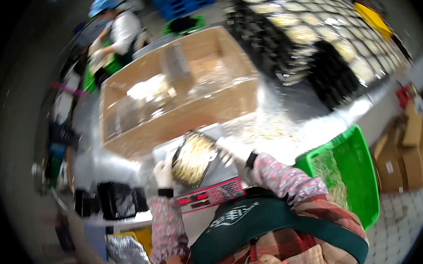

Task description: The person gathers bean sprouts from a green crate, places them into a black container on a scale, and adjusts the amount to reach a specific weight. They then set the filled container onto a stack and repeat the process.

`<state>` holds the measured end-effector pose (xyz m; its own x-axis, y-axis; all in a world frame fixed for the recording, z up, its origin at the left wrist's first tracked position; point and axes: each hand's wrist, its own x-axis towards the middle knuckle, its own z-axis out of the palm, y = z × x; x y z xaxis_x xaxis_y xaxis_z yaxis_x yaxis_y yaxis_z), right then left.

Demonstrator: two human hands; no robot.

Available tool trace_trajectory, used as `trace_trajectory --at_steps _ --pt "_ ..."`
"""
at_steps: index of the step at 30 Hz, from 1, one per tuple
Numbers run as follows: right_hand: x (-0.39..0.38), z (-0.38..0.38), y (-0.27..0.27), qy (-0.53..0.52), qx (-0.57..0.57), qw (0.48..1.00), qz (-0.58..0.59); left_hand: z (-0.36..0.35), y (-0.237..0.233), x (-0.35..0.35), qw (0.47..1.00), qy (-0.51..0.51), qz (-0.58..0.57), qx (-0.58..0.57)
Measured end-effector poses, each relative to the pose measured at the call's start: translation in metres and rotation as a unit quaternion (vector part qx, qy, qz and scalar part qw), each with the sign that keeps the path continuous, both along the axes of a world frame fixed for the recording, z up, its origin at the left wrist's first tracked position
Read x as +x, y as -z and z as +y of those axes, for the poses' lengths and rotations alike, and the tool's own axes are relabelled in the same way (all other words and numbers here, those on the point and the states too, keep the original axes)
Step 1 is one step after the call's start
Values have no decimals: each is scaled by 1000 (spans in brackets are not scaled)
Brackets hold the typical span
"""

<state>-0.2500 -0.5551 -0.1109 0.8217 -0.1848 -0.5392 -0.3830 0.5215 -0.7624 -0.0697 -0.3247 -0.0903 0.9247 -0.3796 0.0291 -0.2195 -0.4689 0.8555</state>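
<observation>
While left hand (164, 174), right hand (228, 152) half-curl beside it, tray (190, 133): long axis lower-left to upper-right, pale strands (194, 158)
Grip: can't tell
Carton (186, 116): clear plastic (213, 79)
Green crate (362, 176): loose strands (326, 168)

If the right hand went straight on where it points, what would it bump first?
Probably the black tray of pale strands. The right hand looks very close, maybe touching; blur makes the gap hard to judge.

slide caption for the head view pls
Left hand and right hand flank a filled tray at a scale.
</observation>
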Motion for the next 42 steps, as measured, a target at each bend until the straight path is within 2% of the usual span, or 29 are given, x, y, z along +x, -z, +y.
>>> trace_trajectory --at_steps 2,5,6,7,8,9,10,11,12,14,17,18,20,22,24,26,28,30,31,32,33,34,35,36,37,38,39,40,42 --pt "-29 25 -27 65 -67 995 -34 -15 6 -29 997 22 -47 -59" --pt "-45 10 5 223 -6 965 -140 -57 7 -77 981 23 54 -187" --pt "-49 -2 -1 267 9 946 -181 -72 -4 -91 988 65 24 -137" --pt "-63 -12 -7 312 -11 933 -179 -82 -4 -96 986 103 49 -124" --pt "-72 -37 15 343 -50 914 -211 -95 -5 -102 981 142 73 -107" --pt "-95 -58 -17 374 -48 910 -173 -107 -10 -111 969 169 121 -133" --pt "-109 -91 15 425 -78 887 -160 -122 -19 -121 953 193 170 -159" --pt "-125 -116 4 485 -44 858 -164 -134 -23 -128 934 213 218 -185" --pt "-139 -160 47 544 -110 821 -136 -142 -23 -129 943 217 178 -178" --pt "-170 -223 53 634 -154 742 -152 -148 -18 -127 957 219 97 -163" --pt "-199 -306 68 673 -142 723 -64 -151 -3 -120 976 177 25 -123" --pt "-206 -336 95 667 -142 731 8 -152 3 -119 980 155 -2 -121" --pt "-213 -373 142 672 -133 728 -2 -152 14 -111 986 134 -1 -101" --pt "-212 -387 145 652 -112 750 21 -156 10 -107 988 108 24 -107" --pt "-220 -386 124 644 -85 758 55 -153 24 -88 989 135 -43 -33" --pt "-240 -391 144 669 -186 717 68 -159 40 -76 986 149 -77 -14" --pt "-271 -375 162 602 -481 578 268 -180 38 -75 961 179 -192 83" --pt "-277 -334 141 519 -482 648 281 -211 53 -84 945 210 -235 92" --pt "-271 -315 148 405 -563 650 311 -232 53 -99 927 229 -255 154" --pt "-245 -290 156 287 -537 668 427 -255 51 -120 905 247 -274 214" --pt "-223 -258 125 187 -445 782 395 -278 44 -143 902 278 -198 265" --pt "-202 -227 111 122 -448 818 340 -283 88 -156 908 294 -184 235" --pt "-187 -204 97 39 -463 838 286 -291 117 -180 902 301 -126 282" --pt "-178 -191 138 -9 -493 858 145 -296 132 -201 893 306 -65 325" --pt "-174 -179 115 -61 -459 886 42 -296 130 -214 886 338 -53 312" --pt "-170 -179 80 -115 -432 894 37 -292 125 -220 878 371 -42 298" --pt "-159 -186 100 67 -173 976 -112 -285 111 -220 887 382 -22 258" --pt "-162 -204 118 116 -240 958 -103 -274 97 -219 894 390 -1 218" --pt "-163 -237 104 210 -375 901 -59 -243 74 -207 927 373 -36 31"
